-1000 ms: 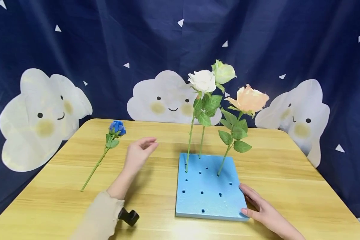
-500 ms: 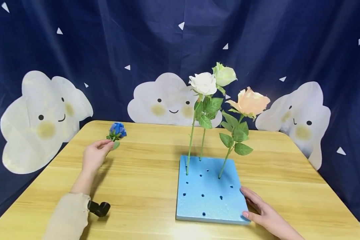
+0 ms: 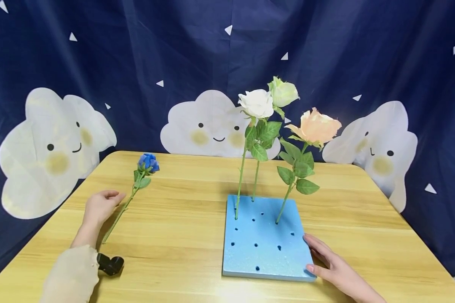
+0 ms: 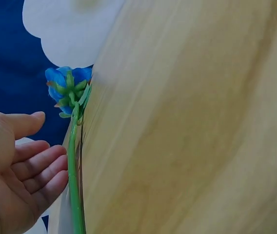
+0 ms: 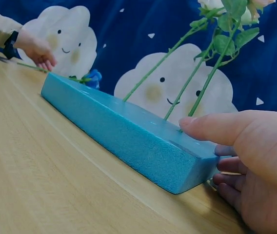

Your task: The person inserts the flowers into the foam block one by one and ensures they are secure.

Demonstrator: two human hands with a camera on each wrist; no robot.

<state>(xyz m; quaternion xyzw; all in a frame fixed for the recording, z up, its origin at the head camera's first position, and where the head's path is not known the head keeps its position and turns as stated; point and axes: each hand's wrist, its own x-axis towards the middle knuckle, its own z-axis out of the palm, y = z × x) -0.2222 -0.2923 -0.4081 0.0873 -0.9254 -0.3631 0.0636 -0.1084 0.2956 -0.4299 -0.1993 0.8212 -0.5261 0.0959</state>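
A blue rose (image 3: 148,162) with a long green stem lies on the left side of the table. My left hand (image 3: 101,206) is beside the middle of that stem, on its left. In the left wrist view, the fingertips come right up to the green stem (image 4: 73,170), and the thumb is spread apart with nothing between it and the fingers. My right hand (image 3: 335,267) rests against the right edge of a light blue foam block (image 3: 246,259), near its front corner. In the right wrist view, the thumb (image 5: 211,126) extends over the block's top and the fingers lie along its side.
A white rose (image 3: 256,103), a pale green rose (image 3: 283,92) and a peach rose (image 3: 314,127) stand in holes of the block, with several other holes around them. The wooden table (image 3: 182,252) ends at a dark blue cloud-print curtain (image 3: 197,46).
My left hand has moved left, from the table's middle to near the rose's head, then back toward me along the stem. The right hand stays at the block.
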